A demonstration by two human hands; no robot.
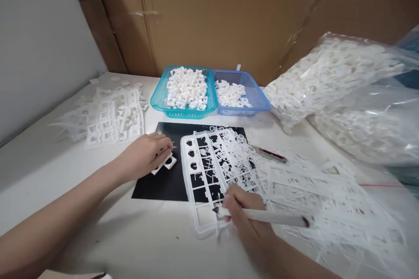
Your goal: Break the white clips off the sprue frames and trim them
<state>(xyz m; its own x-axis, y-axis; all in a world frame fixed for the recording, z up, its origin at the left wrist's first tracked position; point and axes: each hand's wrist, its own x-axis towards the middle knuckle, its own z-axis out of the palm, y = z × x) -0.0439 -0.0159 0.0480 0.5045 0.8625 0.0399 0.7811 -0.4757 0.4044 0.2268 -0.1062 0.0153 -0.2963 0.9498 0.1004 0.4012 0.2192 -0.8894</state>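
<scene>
My left hand (147, 154) rests on the black mat (166, 181), fingers curled around small white square plastic parts (166, 163). My right hand (247, 218) grips a white-handled knife (271, 216), its blade tip against the lower end of a white plastic moulding frame (201, 174) that lies across the mat. More emptied white frames (327, 200) pile up to the right of that hand.
Behind the mat stand a teal basket (157, 100) and a blue basket (258, 98), both holding white parts. A stack of white frames (108, 117) lies at the left. Clear bags of frames (343, 91) fill the right. A red-handled tool (270, 154) lies beside the mat.
</scene>
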